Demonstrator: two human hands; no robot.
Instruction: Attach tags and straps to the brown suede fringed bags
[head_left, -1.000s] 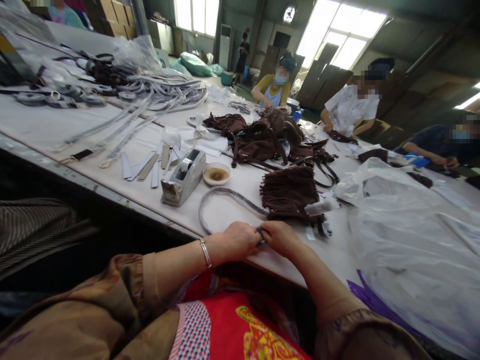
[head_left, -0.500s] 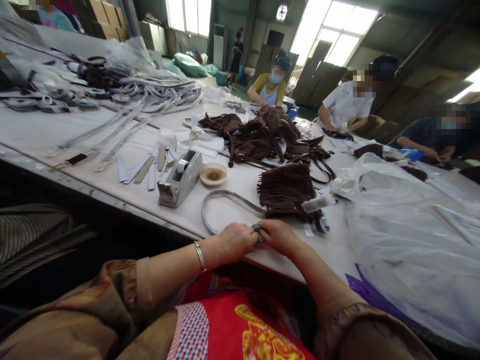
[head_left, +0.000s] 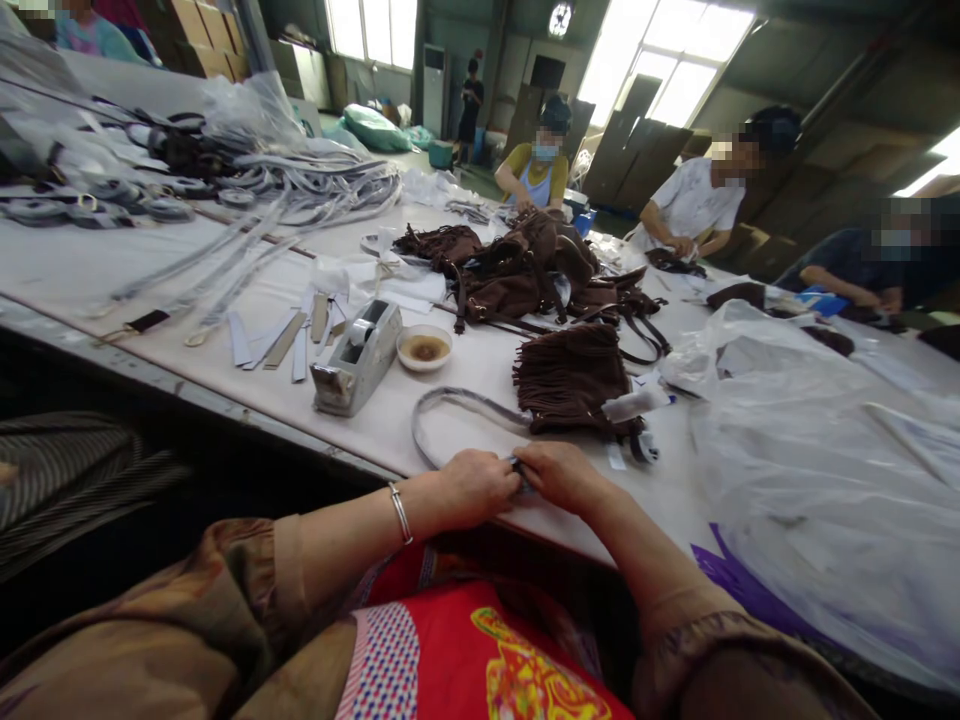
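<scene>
The left hand (head_left: 480,487) and right hand (head_left: 561,476) meet, fingers closed on the wrapped strap (head_left: 459,393) at the near edge of the counter (head_left: 480,360); its loop curves round to the fringed bag (head_left: 571,375). Best to pinch firmly with one hand and work in small moves with the other (the fingers hide the exact spot), keeping the loop slack and untwisted.

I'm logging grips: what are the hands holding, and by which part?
The left hand and right hand pinch the grey strap by its near part; exact spot hidden.
</scene>
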